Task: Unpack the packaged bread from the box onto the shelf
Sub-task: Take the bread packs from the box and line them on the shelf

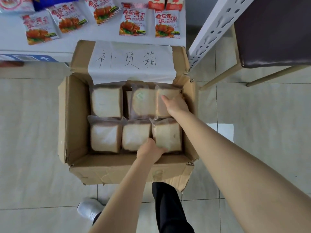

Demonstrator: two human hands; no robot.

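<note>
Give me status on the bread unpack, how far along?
Early, it seems. Done: no bread shows on the shelf, only snack packets. In hand: left hand grips the near-right pack, right hand grips the far-right pack, both in the box. Left: at least six packs, those two included.

L grip [149, 152] holds near-right bread pk [168, 135], R grip [176, 106] far-right pk [162, 108].

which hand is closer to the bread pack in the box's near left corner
Left. The left hand shares a row with that bread pack; the right hand is at the far right.
</note>
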